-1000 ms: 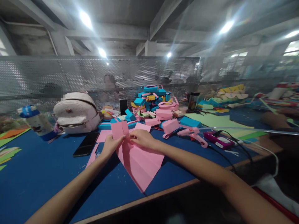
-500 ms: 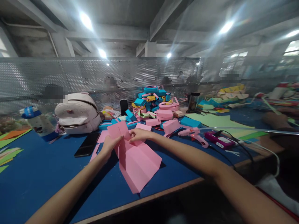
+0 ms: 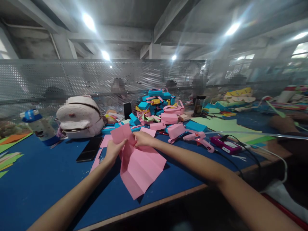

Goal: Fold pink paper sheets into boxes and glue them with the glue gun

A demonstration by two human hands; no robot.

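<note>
A creased sheet of pink paper (image 3: 141, 168) is held between my two hands over the blue table. My left hand (image 3: 114, 150) grips its left side, thumb on top. From the right, my right hand (image 3: 143, 139) pinches the sheet near its upper part, fingers bent. The far end of the sheet stands up between the hands, and its near part spreads toward the table's front edge, with fold lines running along it. Pink paper strips (image 3: 96, 159) lie beside my left wrist.
Behind my hands rises a heap of pink and blue paper boxes (image 3: 168, 118). To the left are a black phone (image 3: 89, 149), a white backpack (image 3: 79, 117) and a bottle (image 3: 40, 126). A pink glue gun (image 3: 199, 140) and a purple power strip (image 3: 225, 145) lie right. Another person's hand (image 3: 282, 123) shows far right.
The near part of the pink paper has swung slightly left and bulges more at its left side. My right hand has shifted a little; both hands keep their grip.
</note>
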